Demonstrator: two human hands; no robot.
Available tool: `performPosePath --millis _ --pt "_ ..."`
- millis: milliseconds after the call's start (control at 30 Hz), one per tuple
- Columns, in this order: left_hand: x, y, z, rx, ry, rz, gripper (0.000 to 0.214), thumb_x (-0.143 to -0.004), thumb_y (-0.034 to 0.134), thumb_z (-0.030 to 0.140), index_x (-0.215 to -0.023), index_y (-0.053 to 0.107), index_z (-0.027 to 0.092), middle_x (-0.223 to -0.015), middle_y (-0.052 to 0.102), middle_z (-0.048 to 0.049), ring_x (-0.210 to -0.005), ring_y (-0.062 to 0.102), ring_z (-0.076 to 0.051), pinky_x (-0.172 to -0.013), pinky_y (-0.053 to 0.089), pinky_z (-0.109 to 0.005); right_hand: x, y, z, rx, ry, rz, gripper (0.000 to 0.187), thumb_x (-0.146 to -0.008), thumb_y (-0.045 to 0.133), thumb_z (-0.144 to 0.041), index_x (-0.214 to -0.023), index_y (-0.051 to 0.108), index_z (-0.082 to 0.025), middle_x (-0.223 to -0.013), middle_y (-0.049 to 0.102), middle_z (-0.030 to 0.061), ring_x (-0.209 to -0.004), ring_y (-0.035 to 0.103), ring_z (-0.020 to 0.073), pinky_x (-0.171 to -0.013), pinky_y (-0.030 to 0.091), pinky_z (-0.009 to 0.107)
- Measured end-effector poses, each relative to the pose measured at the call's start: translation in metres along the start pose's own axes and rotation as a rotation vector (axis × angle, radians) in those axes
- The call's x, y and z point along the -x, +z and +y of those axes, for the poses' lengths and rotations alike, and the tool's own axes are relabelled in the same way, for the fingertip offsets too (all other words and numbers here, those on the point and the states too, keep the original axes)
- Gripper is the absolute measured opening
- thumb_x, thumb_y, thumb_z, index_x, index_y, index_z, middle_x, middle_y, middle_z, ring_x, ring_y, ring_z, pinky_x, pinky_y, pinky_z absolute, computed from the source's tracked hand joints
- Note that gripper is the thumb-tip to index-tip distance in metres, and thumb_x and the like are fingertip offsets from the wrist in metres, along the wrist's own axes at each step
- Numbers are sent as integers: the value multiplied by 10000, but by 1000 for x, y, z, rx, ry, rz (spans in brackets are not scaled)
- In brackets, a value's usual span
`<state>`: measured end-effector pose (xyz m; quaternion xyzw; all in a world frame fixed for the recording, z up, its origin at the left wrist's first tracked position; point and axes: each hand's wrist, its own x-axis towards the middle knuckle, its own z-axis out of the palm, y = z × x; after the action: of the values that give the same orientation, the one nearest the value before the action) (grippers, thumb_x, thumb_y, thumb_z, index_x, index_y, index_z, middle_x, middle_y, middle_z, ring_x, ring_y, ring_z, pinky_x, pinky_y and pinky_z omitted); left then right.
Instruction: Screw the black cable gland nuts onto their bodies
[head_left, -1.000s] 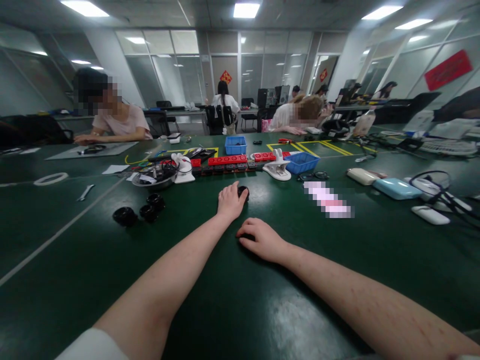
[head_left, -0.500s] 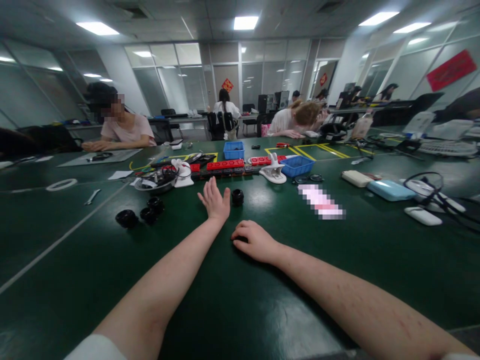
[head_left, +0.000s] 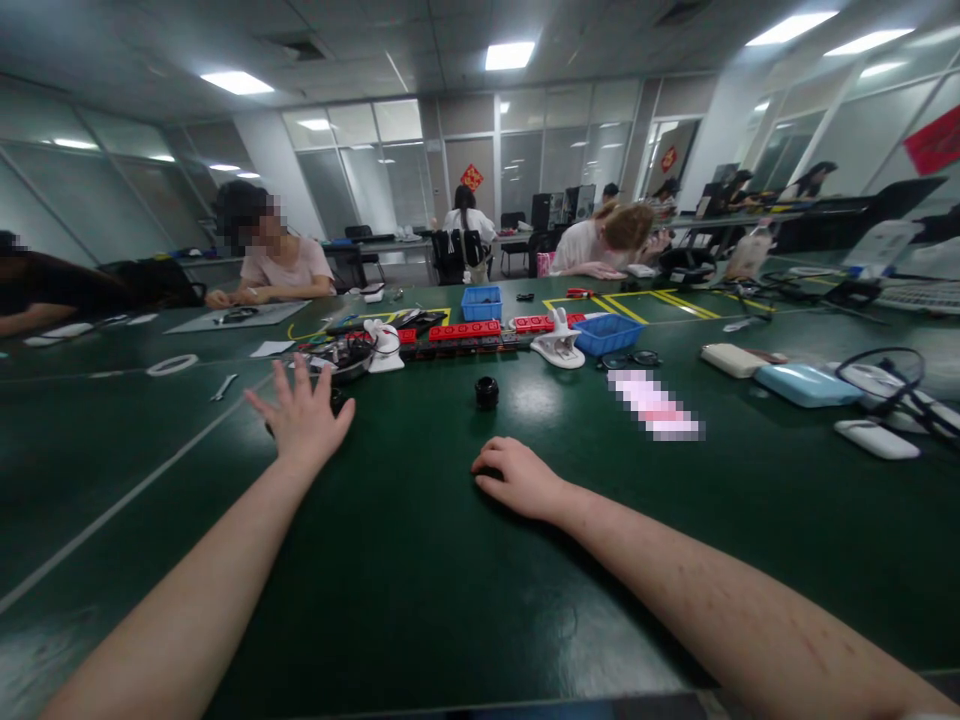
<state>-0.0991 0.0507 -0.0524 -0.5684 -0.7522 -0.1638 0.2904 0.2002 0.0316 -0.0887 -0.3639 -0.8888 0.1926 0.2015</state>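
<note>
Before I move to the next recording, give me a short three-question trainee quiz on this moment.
1. True or false: the left hand grips the black round part that stands alone.
2. The right hand is: A) raised in the air; B) resting on the green table; C) inside a blue basket.
3. What colour are the power strips beyond the black round part?

Key: 1 false, the hand is open and apart from it; 2 B; 3 red.
</note>
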Motion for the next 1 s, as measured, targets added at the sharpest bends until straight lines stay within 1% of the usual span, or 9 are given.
performPosePath --millis 100,133,200,233,300,500,667,833,1000 --pt "-19 5 -42 -103 -36 -213 518 -830 356 484 -1265 444 216 -1436 259 -70 -1295 154 -386 -981 52 -639 -1 1 1 -7 -4 5 180 -788 541 -233 -913 650 -163 -951 565 73 -906 512 174 -827 395 317" --pt "-27 6 -53 -103 -29 -337 502 -838 341 478 -1253 457 222 -1415 308 -60 -1275 220 -379 -983 116 -621 -1 2 1 -8 -5 7 180 -790 537 -231 -913 649 -161 -953 563 74 -908 512 176 -828 396 321" --pt "-46 9 -69 -73 6 -461 462 -815 390 486 -1167 548 232 -1315 464 -52 -1171 417 -323 -947 332 -447 -2 2 1 -10 -4 9 180 -792 531 -224 -915 646 -159 -955 561 77 -910 511 178 -828 398 327" --pt "-54 11 -74 -59 23 -513 454 -797 425 490 -1133 577 227 -1253 527 -59 -1107 486 -300 -894 391 -374 -2 2 1 -10 -4 9 180 -791 530 -221 -917 645 -160 -955 561 76 -909 511 178 -828 399 329" --pt "-69 15 -76 -47 40 -595 439 -765 481 484 -1088 612 217 -1144 607 -78 -1017 553 -288 -813 430 -316 -2 2 1 -11 -4 6 180 -791 530 -216 -921 643 -163 -955 560 74 -907 512 176 -828 399 330" --pt "-90 34 -54 -49 107 -715 462 -707 573 526 -1011 644 185 -1066 639 -99 -970 580 -295 -750 437 -305 -2 2 3 -10 -2 -1 174 -786 538 -216 -912 646 -163 -949 562 71 -911 513 176 -826 402 326" --pt "-99 39 -37 -99 151 -788 333 -791 560 441 -894 632 132 -952 652 -80 -876 601 -206 -780 440 -363 -2 1 3 -15 1 -7 175 -783 544 -218 -912 648 -162 -948 566 70 -913 510 174 -832 401 326" --pt "-96 34 -13 -47 245 -733 370 -724 580 481 -897 689 173 -924 683 -107 -901 604 -290 -744 431 -309 -3 2 3 -25 5 -1 178 -785 542 -226 -914 647 -161 -952 565 75 -914 510 180 -834 400 328" --pt "-74 15 33 76 433 -683 378 -744 539 453 -1004 666 210 -950 682 -94 -880 609 -261 -699 428 -279 -3 3 3 -30 -1 8 177 -784 543 -224 -914 647 -165 -951 563 73 -908 515 178 -829 400 323"
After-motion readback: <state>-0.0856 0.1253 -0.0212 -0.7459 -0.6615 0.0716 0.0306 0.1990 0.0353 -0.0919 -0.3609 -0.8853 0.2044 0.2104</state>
